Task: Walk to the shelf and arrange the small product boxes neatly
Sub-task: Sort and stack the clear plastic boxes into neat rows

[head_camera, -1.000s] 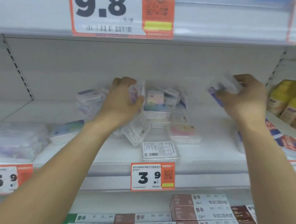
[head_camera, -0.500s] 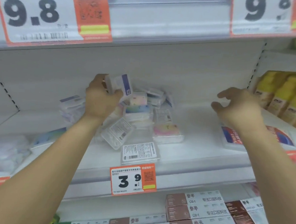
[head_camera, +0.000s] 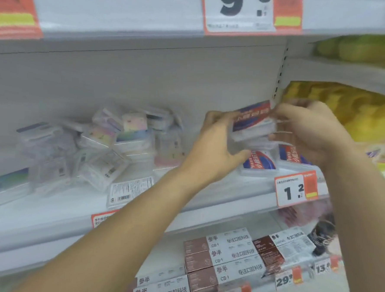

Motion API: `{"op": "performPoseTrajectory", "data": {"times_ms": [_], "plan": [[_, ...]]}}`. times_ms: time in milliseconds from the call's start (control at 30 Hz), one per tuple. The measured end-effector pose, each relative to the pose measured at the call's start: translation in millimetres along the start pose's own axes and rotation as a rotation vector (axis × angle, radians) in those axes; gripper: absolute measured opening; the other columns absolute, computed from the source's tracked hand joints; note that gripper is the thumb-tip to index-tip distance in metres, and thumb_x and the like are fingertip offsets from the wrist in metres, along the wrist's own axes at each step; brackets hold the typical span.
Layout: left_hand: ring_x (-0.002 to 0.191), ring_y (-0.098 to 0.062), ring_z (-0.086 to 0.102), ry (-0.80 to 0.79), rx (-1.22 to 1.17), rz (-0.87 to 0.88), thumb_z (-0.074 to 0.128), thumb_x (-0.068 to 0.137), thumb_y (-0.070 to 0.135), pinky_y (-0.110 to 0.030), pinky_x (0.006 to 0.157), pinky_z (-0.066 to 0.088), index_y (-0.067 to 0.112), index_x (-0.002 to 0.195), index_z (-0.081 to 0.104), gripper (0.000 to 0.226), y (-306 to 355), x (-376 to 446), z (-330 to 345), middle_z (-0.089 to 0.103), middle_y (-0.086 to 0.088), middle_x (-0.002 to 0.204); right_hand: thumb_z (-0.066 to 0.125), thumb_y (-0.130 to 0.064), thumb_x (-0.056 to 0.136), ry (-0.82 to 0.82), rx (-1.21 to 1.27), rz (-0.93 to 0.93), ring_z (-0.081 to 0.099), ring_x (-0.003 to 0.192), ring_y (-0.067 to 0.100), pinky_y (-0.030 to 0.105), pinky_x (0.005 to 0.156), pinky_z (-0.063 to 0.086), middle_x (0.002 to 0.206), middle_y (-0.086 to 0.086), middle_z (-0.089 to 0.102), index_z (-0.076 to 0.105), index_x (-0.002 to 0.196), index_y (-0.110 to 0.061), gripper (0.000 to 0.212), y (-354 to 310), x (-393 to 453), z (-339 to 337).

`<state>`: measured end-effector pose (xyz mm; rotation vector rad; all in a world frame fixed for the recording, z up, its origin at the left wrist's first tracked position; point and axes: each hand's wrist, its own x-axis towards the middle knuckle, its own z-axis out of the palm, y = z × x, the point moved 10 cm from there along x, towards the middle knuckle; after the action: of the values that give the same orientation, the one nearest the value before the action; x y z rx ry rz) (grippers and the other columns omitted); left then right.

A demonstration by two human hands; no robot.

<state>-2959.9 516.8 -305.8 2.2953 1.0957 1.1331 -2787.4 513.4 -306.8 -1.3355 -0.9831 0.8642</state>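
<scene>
**Both hands on a red-and-blue box at the shelf's right end**

White store shelving fills the view, and the middle shelf carries the small boxes. Its "1.2" price tag hangs on the front edge, toward the right. Just above and left of that tag, the left hand and right hand hold a small stack of red-and-blue boxes between them, fingers curled around its two ends, lifted clear of the shelf board. Directly under the stack, right behind the tag, two more red-and-blue boxes lie flat side by side. Well to the left of the tag sits a loose, jumbled heap of clear pastel boxes, some tilted, one lying label-up at the shelf's front. Below the tag, the lower shelf holds brown-and-white cartons in tidy rows. Right of the tag, yellow packages show blurred.
</scene>
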Motion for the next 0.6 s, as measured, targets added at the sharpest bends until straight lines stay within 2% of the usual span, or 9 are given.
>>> {"op": "performPoseTrajectory", "data": {"times_ms": [67, 100, 167, 200, 233, 300, 400, 533, 600], "plan": [[0.13, -0.02, 0.04, -0.113, 0.029, -0.103, 0.072, 0.081, 0.031, -0.011, 0.098, 0.026, 0.014, 0.146, 0.031, 0.079, -14, 3, 37, 0.036, -0.009, 0.139, 0.067, -0.017, 0.085, 0.21, -0.095, -0.042, 0.069, 0.086, 0.026, 0.031, 0.053, 0.057, 0.116, 0.02, 0.066, 0.048, 0.126, -0.007, 0.047, 5, 8, -42], [0.134, -0.025, 0.035, -0.178, 0.047, -0.145, 0.07, 0.082, 0.034, -0.019, 0.104, 0.027, 0.013, 0.149, 0.023, 0.085, -20, 3, 55, 0.033, -0.012, 0.142, 0.065, -0.023, 0.085, 0.332, -0.165, -0.071, 0.068, 0.089, 0.026, 0.036, 0.058, 0.058, 0.111, 0.012, 0.065, 0.049, 0.123, -0.012, 0.043, 6, 8, -61], [0.132, -0.033, 0.036, -0.296, 0.082, -0.213, 0.066, 0.085, 0.036, -0.035, 0.108, 0.033, 0.014, 0.153, 0.008, 0.092, -32, 3, 85, 0.033, -0.017, 0.142, 0.056, -0.032, 0.084, 0.52, -0.32, -0.148, 0.062, 0.098, 0.03, 0.047, 0.084, 0.055, 0.109, 0.008, 0.061, 0.049, 0.122, -0.014, 0.043, 7, 3, -90], [0.127, -0.034, 0.042, -0.32, 0.08, -0.227, 0.066, 0.085, 0.034, -0.037, 0.105, 0.038, 0.016, 0.153, 0.007, 0.092, -35, 4, 93, 0.038, -0.018, 0.137, 0.053, -0.036, 0.082, 0.553, -0.392, -0.164, 0.059, 0.107, 0.033, 0.046, 0.092, 0.05, 0.115, 0.011, 0.059, 0.05, 0.123, -0.012, 0.047, 9, 1, -97], [0.119, -0.034, 0.049, -0.312, 0.065, -0.222, 0.066, 0.084, 0.031, -0.036, 0.099, 0.042, 0.017, 0.152, 0.011, 0.089, -36, 6, 96, 0.045, -0.018, 0.129, 0.051, -0.04, 0.08, 0.546, -0.45, -0.15, 0.057, 0.111, 0.035, 0.045, 0.095, 0.047, 0.12, 0.015, 0.059, 0.05, 0.124, -0.01, 0.053, 15, 2, -100], [0.106, -0.033, 0.056, -0.248, 0.032, -0.196, 0.069, 0.081, 0.029, -0.032, 0.088, 0.047, 0.019, 0.146, 0.025, 0.08, -35, 10, 95, 0.054, -0.016, 0.115, 0.048, -0.047, 0.075, 0.484, -0.518, -0.076, 0.061, 0.107, 0.036, 0.046, 0.092, 0.051, 0.119, 0.017, 0.062, 0.051, 0.124, -0.011, 0.061, 32, 6, -102], [0.108, -0.027, 0.057, -0.235, 0.026, -0.177, 0.073, 0.078, 0.029, -0.024, 0.082, 0.044, 0.013, 0.136, 0.038, 0.069, -35, 12, 95, 0.059, -0.012, 0.119, 0.049, -0.041, 0.085, 0.431, -0.634, -0.029, 0.066, 0.091, 0.033, 0.041, 0.085, 0.052, 0.107, 0.015, 0.066, 0.051, 0.124, -0.013, 0.048, 36, 11, -103], [0.109, -0.027, 0.054, -0.254, 0.081, -0.215, 0.07, 0.082, 0.028, -0.017, 0.072, 0.033, 0.012, 0.129, 0.044, 0.057, -38, 11, 88, 0.051, -0.012, 0.121, 0.057, -0.047, 0.077, 0.365, -0.656, 0.11, 0.073, 0.072, 0.035, 0.049, 0.079, 0.06, 0.088, 0.021, 0.073, 0.058, 0.11, -0.006, 0.053, 38, 16, -110], [0.107, -0.026, 0.055, -0.237, 0.14, -0.178, 0.067, 0.084, 0.027, -0.017, 0.071, 0.031, 0.013, 0.12, 0.054, 0.041, -34, 9, 72, 0.054, -0.011, 0.119, 0.062, -0.038, 0.087, 0.276, -0.755, 0.231, 0.069, 0.065, 0.031, 0.04, 0.071, 0.06, 0.074, 0.02, 0.073, 0.065, 0.1, 0.002, 0.043, 44, 14, -110]]}}
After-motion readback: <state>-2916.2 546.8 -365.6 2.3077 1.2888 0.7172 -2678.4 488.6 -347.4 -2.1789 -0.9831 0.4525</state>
